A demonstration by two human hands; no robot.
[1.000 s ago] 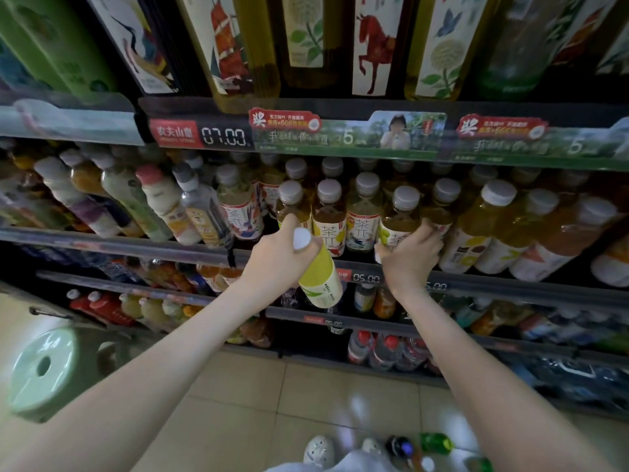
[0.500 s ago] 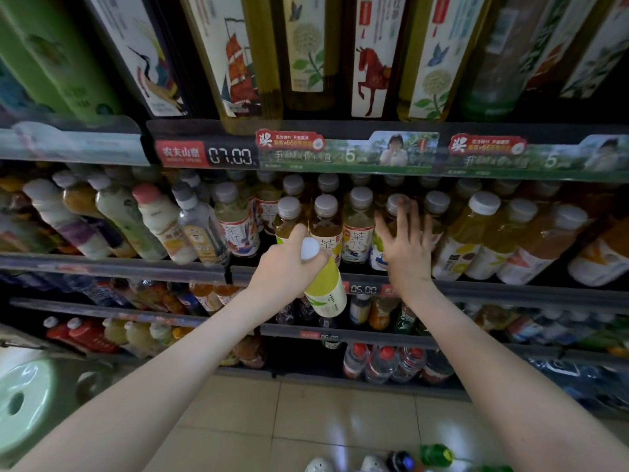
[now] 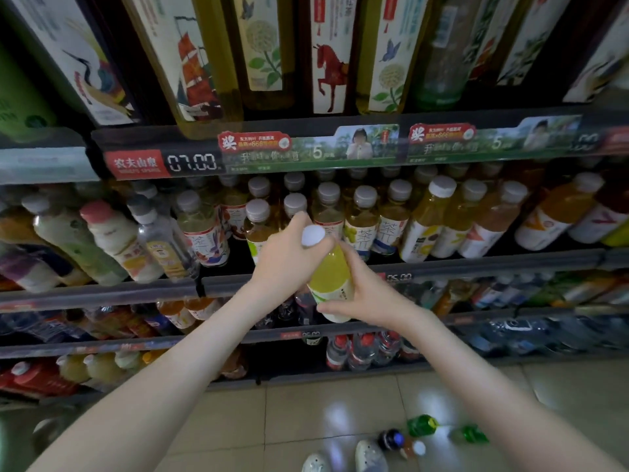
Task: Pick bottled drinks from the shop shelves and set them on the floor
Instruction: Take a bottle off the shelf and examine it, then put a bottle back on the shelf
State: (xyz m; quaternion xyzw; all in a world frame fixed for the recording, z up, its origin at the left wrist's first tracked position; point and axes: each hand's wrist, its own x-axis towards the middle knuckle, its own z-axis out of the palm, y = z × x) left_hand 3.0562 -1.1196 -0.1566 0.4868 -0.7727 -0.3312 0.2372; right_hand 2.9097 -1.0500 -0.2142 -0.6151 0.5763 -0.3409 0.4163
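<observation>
Both hands are holding one bottle (image 3: 332, 274): yellow-green drink, white cap (image 3: 313, 235), pale label low on the body. It is hanging in the air in front of the middle shelf (image 3: 102, 294) rail, off the shelf and well above the floor (image 3: 238, 420). It is tilting slightly, with the cap leaning left.

Left hand (image 3: 286, 253) is gripping the top end, fingers curled round the neck just under the cap. Right hand (image 3: 367, 294) is wrapping the lower body, with the thumb (image 3: 330, 307) lying across the base edge and the fingers clamped round the far side, mostly hidden.

Behind the hands, a row of tea bottles (image 3: 360, 226) with white caps is sitting on the middle shelf. A price strip (image 3: 192, 162) above them is showing 07.00. Tall labelled bottles are filling the top shelf, and more bottles are crowding the lower shelves, too blurred to identify.

Four small bottles (image 3: 422, 425) are sitting close together on the floor tiles: two green, one dark with a blue cap, one orange with a white cap. They are just beside the person's shoes (image 3: 369, 454).
</observation>
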